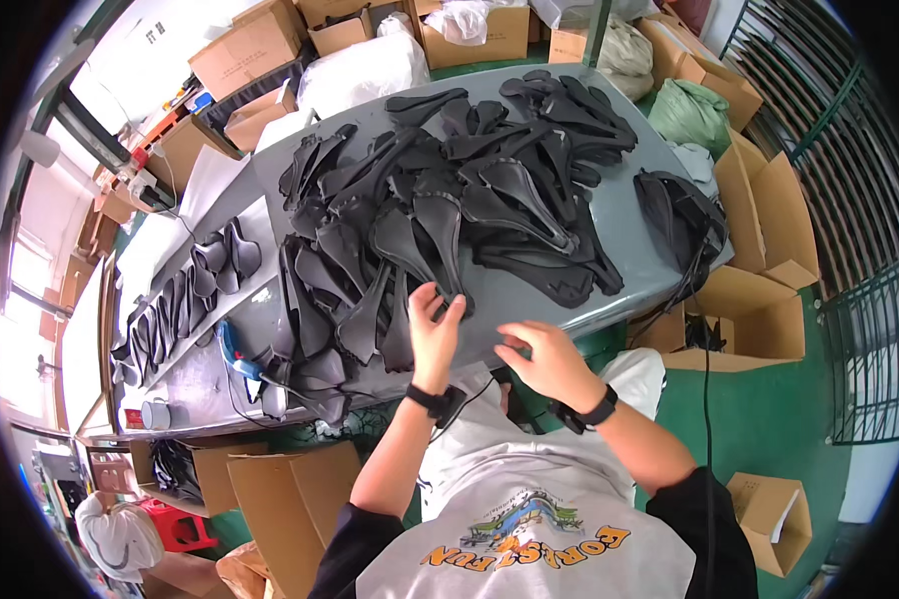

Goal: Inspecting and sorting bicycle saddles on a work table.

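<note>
Many black bicycle saddle pieces (509,190) lie heaped on a grey table (554,317), mostly with narrow noses and wide backs. My left hand (435,337) is raised at the near edge of the heap, thumb and fingers apart. Its fingertips overlap the nose of one saddle piece (438,235); whether they touch it I cannot tell. My right hand (549,361) hovers in front of the table edge, fingers loosely bent and apart from the thumb, nothing in it. A black band circles each wrist.
A blue hand tool (236,351) with a cord lies at the left, near a row of smaller saddle pieces (175,304) and a grey cup (156,413). A black bundle (681,220) sits at the right end. Open cardboard boxes (749,319) surround the table; another person (120,534) is at lower left.
</note>
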The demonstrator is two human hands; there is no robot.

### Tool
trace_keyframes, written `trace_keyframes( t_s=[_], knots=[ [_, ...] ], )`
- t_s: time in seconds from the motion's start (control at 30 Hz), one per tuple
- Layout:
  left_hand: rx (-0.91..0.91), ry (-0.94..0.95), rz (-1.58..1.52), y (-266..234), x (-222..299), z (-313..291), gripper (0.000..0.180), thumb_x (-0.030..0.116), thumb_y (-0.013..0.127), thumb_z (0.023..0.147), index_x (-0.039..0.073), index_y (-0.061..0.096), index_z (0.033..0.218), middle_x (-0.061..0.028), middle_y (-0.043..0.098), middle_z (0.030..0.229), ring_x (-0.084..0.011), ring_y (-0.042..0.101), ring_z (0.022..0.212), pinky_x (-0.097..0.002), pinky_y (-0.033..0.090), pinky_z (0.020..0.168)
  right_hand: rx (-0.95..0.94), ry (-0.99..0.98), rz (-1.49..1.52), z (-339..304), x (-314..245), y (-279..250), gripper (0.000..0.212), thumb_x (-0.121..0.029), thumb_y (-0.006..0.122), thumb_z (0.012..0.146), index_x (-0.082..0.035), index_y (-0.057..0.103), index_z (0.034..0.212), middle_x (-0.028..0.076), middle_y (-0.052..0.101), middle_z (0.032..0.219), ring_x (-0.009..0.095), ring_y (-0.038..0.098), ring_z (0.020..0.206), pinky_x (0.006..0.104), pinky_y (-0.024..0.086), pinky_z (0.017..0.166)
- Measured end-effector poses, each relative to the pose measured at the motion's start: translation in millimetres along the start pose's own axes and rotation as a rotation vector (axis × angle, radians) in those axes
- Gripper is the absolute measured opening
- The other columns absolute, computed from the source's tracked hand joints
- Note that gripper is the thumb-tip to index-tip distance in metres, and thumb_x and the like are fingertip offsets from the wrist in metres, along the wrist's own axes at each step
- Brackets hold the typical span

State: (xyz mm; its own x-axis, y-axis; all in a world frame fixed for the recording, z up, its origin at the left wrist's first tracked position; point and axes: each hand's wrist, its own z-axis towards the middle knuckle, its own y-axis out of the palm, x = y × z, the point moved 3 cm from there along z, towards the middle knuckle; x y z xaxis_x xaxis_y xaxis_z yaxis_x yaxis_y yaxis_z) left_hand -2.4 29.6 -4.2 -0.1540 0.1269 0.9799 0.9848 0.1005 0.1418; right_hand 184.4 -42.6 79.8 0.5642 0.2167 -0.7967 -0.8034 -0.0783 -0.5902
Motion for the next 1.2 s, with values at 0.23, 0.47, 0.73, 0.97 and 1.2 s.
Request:
trace_keyframes(
  t_s=[0.23, 0.47, 0.73, 0.97, 1.2],
  knots=[
    [0.452, 0.310, 0.466, 40, -20, 0, 0.101, 0.007, 0.083, 0.072, 0.003, 0.023, 0.153, -0.0254, 0.026, 0.147, -0.0424, 0.039, 0.132, -0.0468, 0.031, 0.115, 0.063, 0.148, 0.168, -75, 40, -19, 0.027, -0.013, 0.073, 0.089, 0.002, 0.069, 0.112, 0.015, 0.073, 0.095, 0.022, 0.072, 0.084, 0.0310, 0.056, 0.075],
    [0.392, 0.316, 0.296, 36, -28, 12, 0.095, -0.003, 0.074, 0.080, 0.006, 0.017, 0.156, -0.0167, 0.053, 0.127, -0.0285, 0.059, 0.108, -0.0369, 0.047, 0.098, 0.166, 0.167, 0.295, -113, 61, -45, 0.022, -0.011, 0.070, 0.091, -0.001, 0.070, 0.110, 0.009, 0.071, 0.086, 0.021, 0.068, 0.080, 0.0297, 0.054, 0.069],
    [-0.222, 0.127, 0.024, 96, 52, -96, 0.087, -0.006, 0.060, 0.094, 0.007, 0.005, 0.160, -0.0096, 0.053, 0.122, -0.0158, 0.063, 0.083, -0.0287, 0.055, 0.069, 0.281, 0.199, 0.622, -107, 78, -64, 0.032, -0.008, 0.072, 0.091, 0.003, 0.066, 0.121, 0.005, 0.069, 0.084, 0.011, 0.065, 0.080, 0.0246, 0.052, 0.075],
    [-0.695, -0.209, -0.121, 107, -1, -140, 0.053, 0.006, 0.056, 0.102, -0.001, 0.036, 0.151, -0.0069, 0.063, 0.114, -0.0130, 0.063, 0.097, -0.0277, 0.052, 0.086, 0.202, 0.419, 0.728, -91, 67, -66, 0.026, -0.013, 0.069, 0.096, 0.001, 0.065, 0.118, 0.000, 0.063, 0.086, 0.009, 0.059, 0.074, 0.0246, 0.049, 0.065],
    [-0.608, -0.676, -0.498, 94, 8, -134, 0.066, 0.055, 0.038, 0.105, -0.002, 0.053, 0.135, -0.0121, 0.066, 0.121, -0.0203, 0.062, 0.114, -0.0323, 0.048, 0.100, 0.370, -0.047, -0.220, -110, 46, -88, 0.044, 0.000, 0.071, 0.082, -0.019, 0.072, 0.121, 0.007, 0.059, 0.107, 0.019, 0.058, 0.074, 0.0293, 0.047, 0.061]
  ],
)
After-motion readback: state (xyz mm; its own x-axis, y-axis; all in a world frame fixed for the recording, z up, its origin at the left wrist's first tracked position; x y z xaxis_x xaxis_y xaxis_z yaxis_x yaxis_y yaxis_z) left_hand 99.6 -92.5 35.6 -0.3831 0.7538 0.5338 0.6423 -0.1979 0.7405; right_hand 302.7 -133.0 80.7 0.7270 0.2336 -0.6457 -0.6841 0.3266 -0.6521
